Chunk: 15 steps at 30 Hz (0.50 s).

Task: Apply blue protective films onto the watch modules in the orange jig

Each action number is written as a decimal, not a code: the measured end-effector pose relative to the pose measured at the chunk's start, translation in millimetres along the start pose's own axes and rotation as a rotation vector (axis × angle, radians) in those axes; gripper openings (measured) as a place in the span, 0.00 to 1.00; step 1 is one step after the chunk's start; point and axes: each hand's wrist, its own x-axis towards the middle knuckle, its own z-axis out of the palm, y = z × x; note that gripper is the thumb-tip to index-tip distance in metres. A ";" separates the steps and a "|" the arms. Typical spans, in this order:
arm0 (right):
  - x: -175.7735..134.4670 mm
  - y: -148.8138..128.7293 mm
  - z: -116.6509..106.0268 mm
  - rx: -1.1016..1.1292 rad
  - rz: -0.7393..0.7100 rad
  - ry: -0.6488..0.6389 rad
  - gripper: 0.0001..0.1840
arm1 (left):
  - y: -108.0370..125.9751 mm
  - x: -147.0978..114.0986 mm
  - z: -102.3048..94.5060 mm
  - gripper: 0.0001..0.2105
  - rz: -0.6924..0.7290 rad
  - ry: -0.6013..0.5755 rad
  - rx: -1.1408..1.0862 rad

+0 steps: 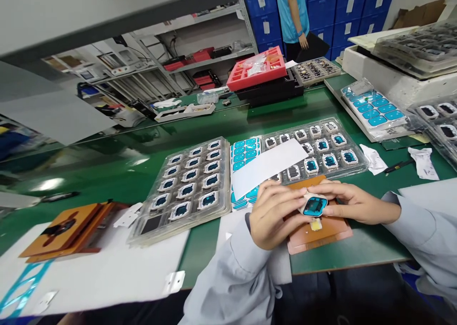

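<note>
Between my two hands, a small watch-case-like housing (314,205) with a blue film on its face is tilted toward me. My left hand (273,210) is closed on its left edge, fingers across the top. On the other side, my right hand (352,202) pinches it with thumb and fingers. Right beneath lies an orange-brown fixture plate (332,234) with a small yellow piece (316,225) on it. Just beyond my hands, a clear tray (339,172) carries several similar housings. A white sheet (267,165) overlaps that tray and a sheet of blue stickers (238,156).
Left of the stickers stands a stack of clear trays (224,191) with housings. Farther left is an orange fixture (60,234). To the right lie a pen (399,167) and crumpled papers (373,159). A red tray (257,70) sits at the back; a person (293,15) stands behind.
</note>
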 end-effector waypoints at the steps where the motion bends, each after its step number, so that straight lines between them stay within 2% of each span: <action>1: -0.3 0.2 1.0 -0.067 -0.017 0.027 0.24 | 0.5 0.2 -0.2 0.14 0.011 0.004 0.011; 6: -2.0 -0.7 4.4 -0.417 -0.108 0.073 0.21 | 4.2 -1.7 3.9 0.11 0.060 0.049 0.049; 10: -2.8 -0.1 7.1 -0.496 -0.186 0.081 0.19 | 5.6 -3.8 6.5 0.09 0.074 0.077 0.038; 15: -2.3 0.4 8.8 -0.498 -0.269 0.113 0.19 | 5.6 -2.6 5.1 0.10 0.083 0.058 0.040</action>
